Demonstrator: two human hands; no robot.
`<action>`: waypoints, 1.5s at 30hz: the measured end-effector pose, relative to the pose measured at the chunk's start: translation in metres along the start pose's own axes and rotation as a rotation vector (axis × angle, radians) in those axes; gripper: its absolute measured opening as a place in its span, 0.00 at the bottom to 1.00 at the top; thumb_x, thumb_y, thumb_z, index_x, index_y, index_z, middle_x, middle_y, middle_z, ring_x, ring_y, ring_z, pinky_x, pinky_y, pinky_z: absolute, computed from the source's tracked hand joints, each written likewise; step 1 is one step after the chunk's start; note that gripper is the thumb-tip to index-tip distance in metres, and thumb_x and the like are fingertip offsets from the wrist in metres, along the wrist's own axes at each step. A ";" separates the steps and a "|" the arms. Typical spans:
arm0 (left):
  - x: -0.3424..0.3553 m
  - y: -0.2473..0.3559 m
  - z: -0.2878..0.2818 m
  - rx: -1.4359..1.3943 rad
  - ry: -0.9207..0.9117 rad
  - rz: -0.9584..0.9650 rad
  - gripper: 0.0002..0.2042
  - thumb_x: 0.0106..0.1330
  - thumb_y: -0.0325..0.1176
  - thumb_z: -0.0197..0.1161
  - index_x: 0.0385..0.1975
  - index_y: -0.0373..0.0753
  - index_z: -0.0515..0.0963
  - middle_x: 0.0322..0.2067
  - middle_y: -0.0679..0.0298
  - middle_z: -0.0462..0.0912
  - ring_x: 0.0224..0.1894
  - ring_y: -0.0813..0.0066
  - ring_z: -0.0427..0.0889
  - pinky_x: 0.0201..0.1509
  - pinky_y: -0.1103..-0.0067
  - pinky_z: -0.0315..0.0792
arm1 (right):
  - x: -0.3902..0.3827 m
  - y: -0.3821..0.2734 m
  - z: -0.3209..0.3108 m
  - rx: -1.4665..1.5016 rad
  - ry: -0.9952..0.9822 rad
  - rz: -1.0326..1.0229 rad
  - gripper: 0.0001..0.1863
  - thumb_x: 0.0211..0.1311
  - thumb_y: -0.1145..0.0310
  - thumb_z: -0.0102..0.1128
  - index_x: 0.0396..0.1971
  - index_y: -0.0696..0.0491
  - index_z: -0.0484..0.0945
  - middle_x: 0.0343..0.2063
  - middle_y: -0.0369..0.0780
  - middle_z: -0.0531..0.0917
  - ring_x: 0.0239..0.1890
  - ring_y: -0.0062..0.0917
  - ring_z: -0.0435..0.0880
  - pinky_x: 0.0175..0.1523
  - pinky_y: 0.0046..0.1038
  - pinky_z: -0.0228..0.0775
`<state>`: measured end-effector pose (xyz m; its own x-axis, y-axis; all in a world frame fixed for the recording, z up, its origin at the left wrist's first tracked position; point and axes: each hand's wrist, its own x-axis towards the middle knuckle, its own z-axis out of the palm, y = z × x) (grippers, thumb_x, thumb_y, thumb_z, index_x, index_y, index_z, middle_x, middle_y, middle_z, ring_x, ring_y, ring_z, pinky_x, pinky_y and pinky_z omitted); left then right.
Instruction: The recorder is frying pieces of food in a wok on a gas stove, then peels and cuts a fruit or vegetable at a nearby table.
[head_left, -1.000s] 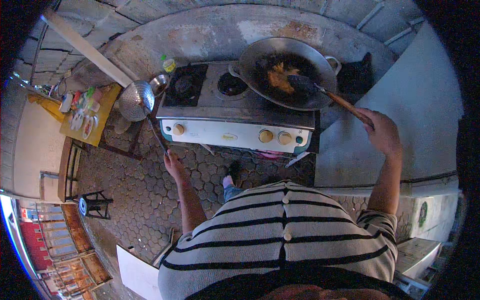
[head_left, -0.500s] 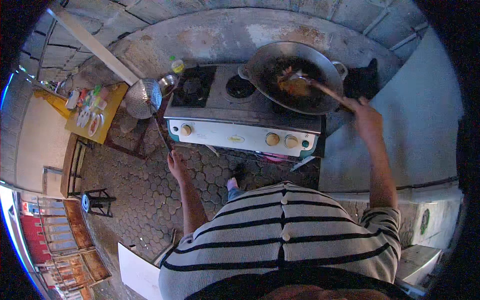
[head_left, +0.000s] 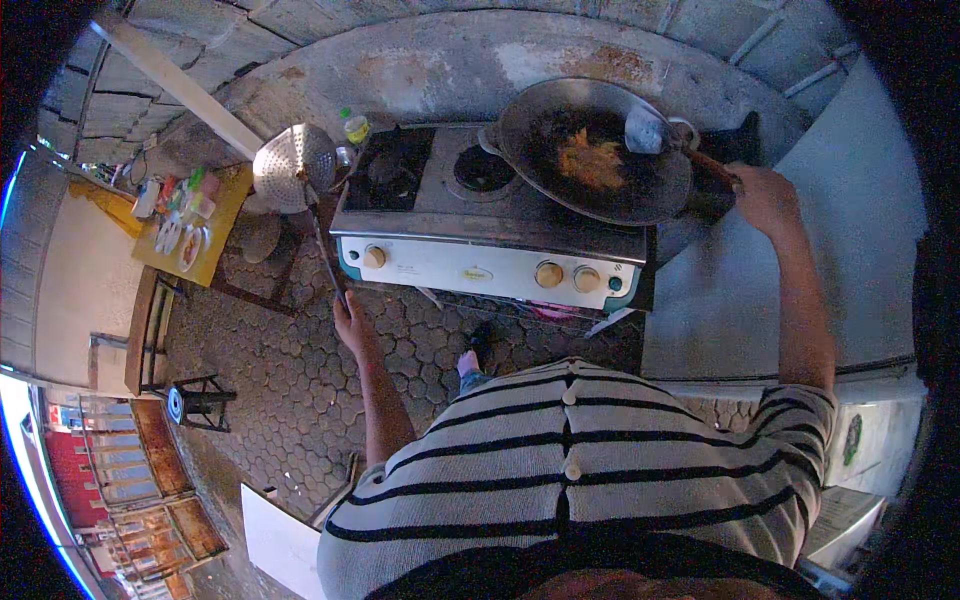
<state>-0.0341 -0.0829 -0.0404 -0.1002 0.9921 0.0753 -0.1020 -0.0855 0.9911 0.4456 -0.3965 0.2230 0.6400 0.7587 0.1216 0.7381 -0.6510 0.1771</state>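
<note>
Gripping the spatula (head_left: 646, 134), its handle slanting up-left toward the wok (head_left: 655, 188), the right hand (head_left: 768, 200), fingers wrapped closed, is nearer the golden-brown food (head_left: 590, 160) lying leftward inside it, while the left hand (head_left: 353, 325) curls around the handle of the skimmer (head_left: 288, 170).

Reference point: the yellow-topped table (head_left: 219, 224). Beyond it and to its right, a grey wall (head_left: 440, 65), blotched, with brown staining in places. A pale beam (head_left: 180, 90) slants down, its lower end near the table's far edge. Floor: dark hexagonal pavers (head_left: 270, 380), running right of the table and toward the near side. Left of the table, a cream panel (head_left: 75, 270). Nearer than the table, a dark stool (head_left: 205, 398); past it, a red wall (head_left: 75, 480). Well right of the table, a smooth blue-grey partition (head_left: 700, 310). Lighting: dim, cool; brightest nearer than the table, at far left.
</note>
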 end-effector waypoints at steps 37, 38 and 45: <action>-0.018 0.016 0.011 0.147 -0.125 0.102 0.16 0.65 0.40 0.55 0.44 0.34 0.73 0.26 0.74 0.70 0.27 0.88 0.64 0.28 0.88 0.59 | -0.037 -0.009 0.060 0.405 0.113 -0.190 0.19 0.58 0.61 0.54 0.51 0.41 0.71 0.40 0.44 0.80 0.39 0.41 0.79 0.43 0.38 0.71; -0.016 0.014 0.010 0.159 -0.132 0.095 0.16 0.65 0.40 0.55 0.44 0.33 0.73 0.27 0.74 0.71 0.27 0.87 0.65 0.29 0.88 0.60 | -0.040 -0.007 0.057 0.382 0.163 -0.237 0.19 0.57 0.62 0.54 0.51 0.40 0.71 0.40 0.44 0.80 0.38 0.40 0.79 0.42 0.38 0.72; -0.011 0.000 0.009 0.153 -0.079 0.128 0.18 0.65 0.40 0.56 0.46 0.32 0.71 0.28 0.71 0.72 0.29 0.87 0.66 0.29 0.89 0.61 | -0.050 -0.001 0.023 0.192 0.199 -0.239 0.21 0.55 0.63 0.55 0.51 0.39 0.71 0.31 0.43 0.80 0.31 0.39 0.79 0.36 0.38 0.72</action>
<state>-0.0238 -0.0931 -0.0399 -0.0238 0.9787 0.2038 0.0583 -0.2022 0.9776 0.4180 -0.4345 0.1945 0.4042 0.8674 0.2902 0.9007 -0.4327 0.0388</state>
